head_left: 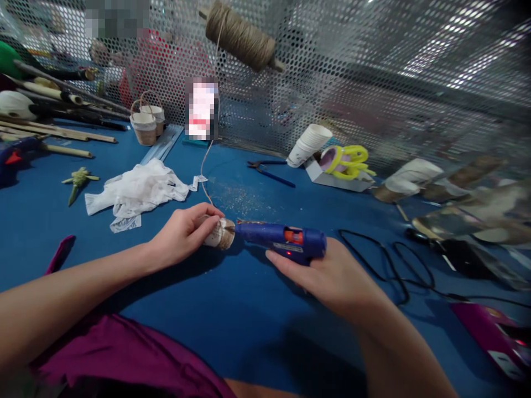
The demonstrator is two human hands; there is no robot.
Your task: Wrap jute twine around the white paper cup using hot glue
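Observation:
My left hand [185, 235] is closed around a small twine-wrapped paper cup [224, 236], which lies on its side just over the blue table. A strand of twine [203, 171] runs up from the cup toward a large spool [240, 36]. In my right hand [332, 271] is a blue hot glue gun [274, 237] with a red light on its side. Its nozzle points left and meets or nearly touches the cup's brown twine end. The fingers around the handle are partly hidden behind the gun.
Crumpled white lace [143, 188] lies at left, with two small handled baskets [145, 127] behind it. Pliers [274, 171], stacked paper cups [309, 143] and a box with yellow pipe cleaners [344, 163] stand toward the mesh. A black cable [385, 257] loops at right near a purple power strip [489, 337].

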